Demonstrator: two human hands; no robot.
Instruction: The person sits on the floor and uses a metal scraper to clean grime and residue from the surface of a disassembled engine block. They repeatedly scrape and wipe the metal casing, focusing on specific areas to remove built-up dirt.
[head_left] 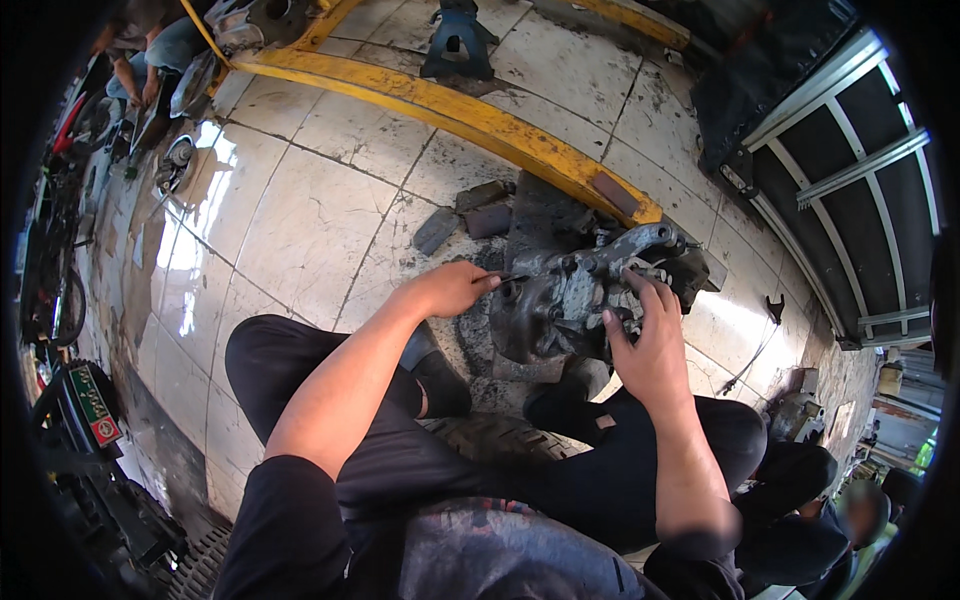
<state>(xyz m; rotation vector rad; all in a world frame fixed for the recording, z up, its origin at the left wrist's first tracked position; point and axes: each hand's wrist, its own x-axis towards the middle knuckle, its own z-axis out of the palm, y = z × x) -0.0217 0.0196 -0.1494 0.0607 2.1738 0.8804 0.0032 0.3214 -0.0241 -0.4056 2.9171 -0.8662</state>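
A grey, greasy metal casting (530, 325), seemingly an engine or gearbox housing, lies on the floor between my feet. Its upper right part is pale and rough, with bolts and ridges. My left hand (445, 290) reaches its left edge, thumb and fingers pinched on a thin dark piece (514, 277) that touches the casting; its kind is too small to tell. On the right, my right hand (650, 335) grips the casting's pale side, thumb toward the near side and fingertips over the far side. What lies under that palm is hidden.
Several dark flat blocks (487, 220) lie beyond the casting, before a yellow steel beam (430, 105). A blue jack stand (459, 45) is farther back. A forked tool with a cable (774, 309) lies right. Another person (150, 75) sits far left; someone's dark-clothed legs (790, 475) are near right.
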